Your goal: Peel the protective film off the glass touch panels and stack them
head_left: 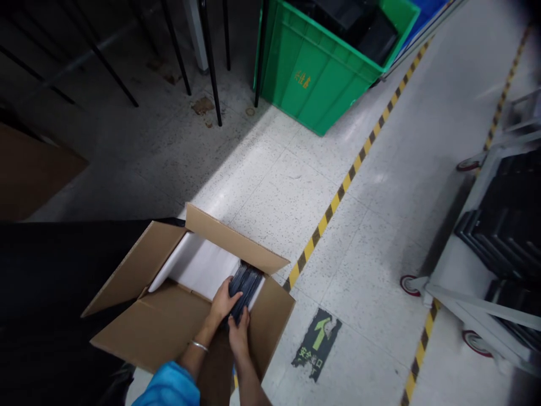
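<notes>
An open cardboard box point(169, 318) stands on the floor with its flaps folded outward. White foam-like sheeting point(203, 262) lines its inside. Against the far right inner side is a row of dark, flat, plastic-looking pieces point(246, 282), set close together; their exact kind cannot be made out. My left hand point(223, 304), with a silver bangle at the wrist and a blue sleeve, grips the row from the left, thumb and fingers around it. Nearer to me, my right hand point(239, 336) holds the lower end of the same row, fingertips partly hidden inside the box.
Ahead stands a green plastic crate point(313, 73) filled with black items. Thin black stool legs point(211, 62) rise at the upper left. Yellow-black tape point(338, 197) crosses the floor beside a worn arrow sign point(316, 344). At right is a wheeled cart point(448, 282) with stacked black parts.
</notes>
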`<state>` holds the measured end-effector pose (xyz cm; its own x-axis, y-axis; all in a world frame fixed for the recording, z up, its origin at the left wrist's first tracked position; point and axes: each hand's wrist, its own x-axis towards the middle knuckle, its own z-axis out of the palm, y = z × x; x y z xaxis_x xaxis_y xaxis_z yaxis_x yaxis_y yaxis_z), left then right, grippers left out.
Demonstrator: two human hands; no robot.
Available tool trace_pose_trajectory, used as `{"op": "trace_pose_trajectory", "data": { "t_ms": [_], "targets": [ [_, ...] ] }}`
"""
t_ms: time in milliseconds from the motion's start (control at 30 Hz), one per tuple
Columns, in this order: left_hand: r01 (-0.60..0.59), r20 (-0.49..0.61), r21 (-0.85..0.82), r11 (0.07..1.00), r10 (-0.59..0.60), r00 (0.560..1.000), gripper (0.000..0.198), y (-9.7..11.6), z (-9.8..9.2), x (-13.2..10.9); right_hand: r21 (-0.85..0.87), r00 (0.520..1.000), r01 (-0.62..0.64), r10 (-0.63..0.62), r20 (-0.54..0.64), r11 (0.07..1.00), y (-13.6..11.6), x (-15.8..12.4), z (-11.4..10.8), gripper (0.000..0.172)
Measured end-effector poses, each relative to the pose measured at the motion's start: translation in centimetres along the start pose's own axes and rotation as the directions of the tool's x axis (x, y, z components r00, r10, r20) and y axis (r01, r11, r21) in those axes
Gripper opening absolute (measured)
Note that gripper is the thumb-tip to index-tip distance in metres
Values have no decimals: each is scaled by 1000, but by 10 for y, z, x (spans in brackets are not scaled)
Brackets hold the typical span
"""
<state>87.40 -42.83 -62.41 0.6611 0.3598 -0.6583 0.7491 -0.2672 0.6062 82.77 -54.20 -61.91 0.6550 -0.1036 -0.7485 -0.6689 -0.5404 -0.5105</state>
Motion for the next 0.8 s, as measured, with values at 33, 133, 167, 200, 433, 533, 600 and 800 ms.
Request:
{"op": "trace_pose_trajectory", "data": {
  "t_ms": [33, 133, 167, 200, 433, 533, 600, 800],
  "targets": [
    [-10, 2, -5, 1000, 10, 1000, 41, -1, 1, 3, -5, 1000, 8, -8, -2, 1000, 1, 0, 1, 67],
    [-30, 23, -23, 999, 31, 999, 40, -6, 0, 9, -18, 999, 30, -30, -13, 999, 2, -1, 3, 66],
    [-35, 31, -29, 999, 36, 999, 40, -8, -2, 10, -21, 999, 37, -37, -18, 999, 2, -1, 4, 66],
    [-38, 36, -33, 999, 39, 999, 40, -11, -4, 11, -25, 999, 44, -44, -21, 999, 3, -2, 5, 65],
    [19, -24, 7, 1000, -19, 1000, 39, -19, -24, 15, -51, 996, 84, -85, -10, 995, -4, -8, 6, 73],
    [61, -42, 44, 997, -59, 997, 40, -15, -25, 16, -66, 995, 97, -97, 2, 993, -9, -10, 6, 74],
    [83, -55, 63, 995, -79, 995, 44, -11, -24, 14, -78, 995, 101, -100, 14, 992, -12, -11, 6, 74],
    [147, -35, 98, 984, -144, 989, 46, -4, -25, 14, -125, 997, 75, -77, -6, 989, -18, -8, 2, 77]
  ]
}}
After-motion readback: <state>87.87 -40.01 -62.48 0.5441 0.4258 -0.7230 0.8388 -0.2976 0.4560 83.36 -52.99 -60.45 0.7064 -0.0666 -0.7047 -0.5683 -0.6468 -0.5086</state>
